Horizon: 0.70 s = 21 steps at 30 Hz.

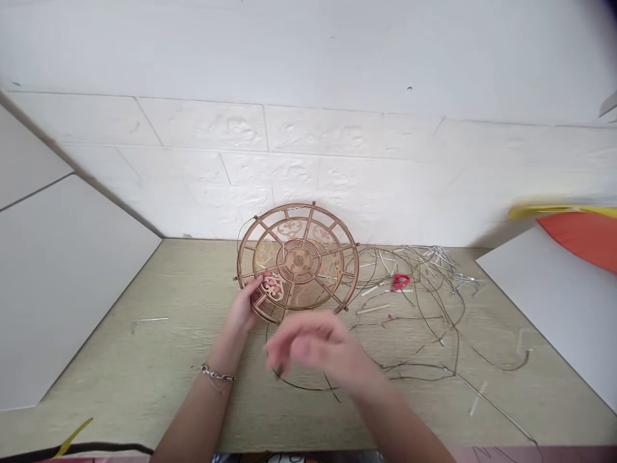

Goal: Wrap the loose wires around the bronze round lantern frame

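Note:
A round copper-coloured frame [299, 260] with spokes, rings and scrollwork panels is held up at a tilt over the table. My left hand [245, 307] grips its lower left rim, fingers partly hidden behind it. A thin wire runs loose along the frame's upper left edge. In front of the frame, nearer to me, my right hand [313, 347] is blurred by motion with its fingers curled. A dark wire [308, 388] curves just beneath those fingers; whether they hold it cannot be made out.
On the right of the table [183, 360] lies a tangle of thin wires [424, 283] with several short white strips and a red piece [400, 281]. Another strip [150, 319] lies at left. White panels stand either side, a brick-patterned wall [308, 167] behind. An orange object [583, 238] sits at right.

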Each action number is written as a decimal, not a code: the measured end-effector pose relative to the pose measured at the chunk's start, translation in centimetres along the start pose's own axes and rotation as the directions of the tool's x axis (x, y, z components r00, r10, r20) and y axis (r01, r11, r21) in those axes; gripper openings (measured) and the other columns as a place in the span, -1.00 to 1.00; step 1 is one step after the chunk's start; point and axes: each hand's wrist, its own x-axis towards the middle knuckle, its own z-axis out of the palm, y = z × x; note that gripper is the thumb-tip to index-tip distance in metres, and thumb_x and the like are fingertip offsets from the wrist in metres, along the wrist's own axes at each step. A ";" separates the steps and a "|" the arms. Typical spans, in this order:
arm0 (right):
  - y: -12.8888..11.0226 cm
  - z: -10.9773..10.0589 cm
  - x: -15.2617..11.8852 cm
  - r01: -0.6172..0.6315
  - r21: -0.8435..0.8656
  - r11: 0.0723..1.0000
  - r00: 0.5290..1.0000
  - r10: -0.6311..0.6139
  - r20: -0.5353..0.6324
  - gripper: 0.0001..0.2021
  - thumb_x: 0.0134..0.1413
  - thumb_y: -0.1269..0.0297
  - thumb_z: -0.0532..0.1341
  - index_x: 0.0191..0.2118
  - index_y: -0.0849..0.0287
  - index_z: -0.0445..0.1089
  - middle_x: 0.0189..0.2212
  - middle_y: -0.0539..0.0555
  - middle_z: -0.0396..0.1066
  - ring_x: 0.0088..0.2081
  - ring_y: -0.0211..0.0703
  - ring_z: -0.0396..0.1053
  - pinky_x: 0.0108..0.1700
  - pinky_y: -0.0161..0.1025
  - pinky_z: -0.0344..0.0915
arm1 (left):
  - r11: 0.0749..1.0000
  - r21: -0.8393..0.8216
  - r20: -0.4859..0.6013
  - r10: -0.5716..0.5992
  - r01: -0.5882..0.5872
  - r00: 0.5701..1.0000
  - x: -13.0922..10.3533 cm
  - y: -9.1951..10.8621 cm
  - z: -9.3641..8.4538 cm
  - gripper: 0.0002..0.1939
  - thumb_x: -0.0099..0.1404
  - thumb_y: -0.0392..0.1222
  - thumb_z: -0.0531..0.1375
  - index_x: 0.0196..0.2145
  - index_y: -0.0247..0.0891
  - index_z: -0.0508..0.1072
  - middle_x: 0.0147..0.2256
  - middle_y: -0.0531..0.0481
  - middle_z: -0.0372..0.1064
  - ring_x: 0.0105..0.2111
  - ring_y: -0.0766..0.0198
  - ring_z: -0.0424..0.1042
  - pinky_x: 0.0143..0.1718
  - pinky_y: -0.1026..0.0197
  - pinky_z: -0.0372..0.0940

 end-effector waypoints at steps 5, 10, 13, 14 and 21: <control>3.6 -7.0 -1.5 -0.224 -0.530 0.818 0.777 -0.179 -0.604 -0.82 0.02 0.17 0.16 -0.34 0.15 0.42 -0.48 0.01 0.38 -0.52 -0.30 0.24 -0.47 -0.34 0.20 | 1.000 -0.004 -0.004 0.000 0.000 1.000 0.2 0.0 -0.3 -0.85 0.15 -0.34 0.11 -0.36 -0.37 0.48 -0.49 -0.06 0.47 -0.51 0.27 0.47 -0.48 0.30 0.37; 6.9 -9.1 -3.0 -0.348 -0.823 0.448 0.813 -0.294 -0.503 -0.81 0.09 0.25 0.09 -0.27 0.14 0.42 -0.38 0.06 0.37 -0.37 -0.21 0.30 -0.34 -0.28 0.22 | 1.000 0.014 0.008 -0.009 0.009 1.000 0.2 0.0 -0.3 -0.85 0.14 -0.31 0.13 -0.34 -0.36 0.47 -0.48 -0.06 0.47 -0.50 0.28 0.47 -0.50 0.32 0.36; 7.9 -8.6 -2.9 -0.325 -0.859 0.396 0.839 -0.299 -0.455 -0.81 0.11 0.25 0.08 -0.26 0.14 0.42 -0.36 0.06 0.37 -0.30 -0.20 0.32 -0.25 -0.26 0.23 | 1.000 0.021 -0.008 -0.013 0.014 1.000 0.1 0.0 -0.2 -0.86 0.13 -0.31 0.13 -0.35 -0.36 0.47 -0.49 -0.06 0.47 -0.50 0.28 0.47 -0.51 0.32 0.35; 8.1 -8.5 -2.7 -0.323 -0.864 0.386 0.843 -0.297 -0.448 -0.81 0.12 0.25 0.08 -0.27 0.14 0.42 -0.37 0.06 0.36 -0.31 -0.20 0.32 -0.25 -0.26 0.23 | 1.000 0.021 -0.012 -0.015 0.015 1.000 0.1 0.0 -0.2 -0.86 0.13 -0.31 0.13 -0.36 -0.35 0.47 -0.50 -0.05 0.46 -0.50 0.28 0.47 -0.51 0.32 0.35; 8.7 -8.4 -1.9 -0.356 -0.871 0.340 0.834 -0.306 -0.460 -0.81 0.13 0.28 0.05 -0.33 0.16 0.40 -0.39 0.06 0.37 -0.33 -0.19 0.32 -0.27 -0.26 0.23 | 1.000 0.002 0.012 -0.016 0.016 1.000 0.2 0.0 -0.5 -0.86 0.12 -0.30 0.15 -0.35 -0.35 0.47 -0.50 -0.02 0.46 -0.49 0.28 0.47 -0.47 0.31 0.36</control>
